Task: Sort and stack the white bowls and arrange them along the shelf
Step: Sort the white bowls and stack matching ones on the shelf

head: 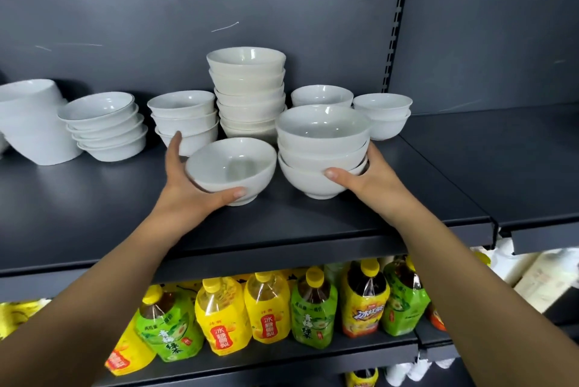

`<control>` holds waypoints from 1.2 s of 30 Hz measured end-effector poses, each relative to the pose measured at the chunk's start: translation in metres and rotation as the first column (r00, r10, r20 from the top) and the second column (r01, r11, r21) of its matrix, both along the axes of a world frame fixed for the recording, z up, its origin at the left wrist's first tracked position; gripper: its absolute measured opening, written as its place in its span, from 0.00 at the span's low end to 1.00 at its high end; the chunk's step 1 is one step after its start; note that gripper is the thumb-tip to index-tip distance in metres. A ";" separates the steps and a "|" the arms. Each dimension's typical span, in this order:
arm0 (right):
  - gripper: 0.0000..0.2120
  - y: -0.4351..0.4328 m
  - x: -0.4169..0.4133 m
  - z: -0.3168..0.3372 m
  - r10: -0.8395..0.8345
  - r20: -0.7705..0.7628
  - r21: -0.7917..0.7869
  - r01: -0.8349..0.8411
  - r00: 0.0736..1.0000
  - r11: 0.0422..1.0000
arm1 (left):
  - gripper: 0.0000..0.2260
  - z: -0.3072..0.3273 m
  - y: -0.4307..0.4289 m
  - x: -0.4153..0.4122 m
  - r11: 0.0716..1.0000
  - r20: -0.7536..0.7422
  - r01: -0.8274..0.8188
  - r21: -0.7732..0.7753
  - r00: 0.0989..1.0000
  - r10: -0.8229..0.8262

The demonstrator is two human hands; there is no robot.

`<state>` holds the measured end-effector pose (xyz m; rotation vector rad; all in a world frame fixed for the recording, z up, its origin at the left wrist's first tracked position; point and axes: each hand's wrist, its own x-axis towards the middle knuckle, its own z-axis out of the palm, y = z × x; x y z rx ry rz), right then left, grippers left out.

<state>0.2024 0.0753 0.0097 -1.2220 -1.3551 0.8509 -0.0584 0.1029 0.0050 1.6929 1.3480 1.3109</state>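
On the dark shelf (94, 214), toward its front edge, a three-bowl stack (322, 148) is clasped by the right hand (372, 179), fingers curled round it; just beside it, a single bowl (232, 164) is gripped by the left hand (185, 186).

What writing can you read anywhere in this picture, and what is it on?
"冰红茶": orange-and-yellow labelled plastic bottle.
"青梅绿茶": green-labelled plastic bottles.
"冰糖雪梨", somewhat blurred: yellow-labelled plastic bottles.
Smaller print on those labels: too blurred to read.
White ceramic bowls, dark metal shelf: no text.
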 end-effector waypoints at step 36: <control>0.30 -0.035 -0.137 0.107 0.354 0.119 0.302 -0.374 0.928 0.877 | 0.63 0.107 -0.054 -0.075 0.952 0.196 0.173 0.252 0.954 -0.226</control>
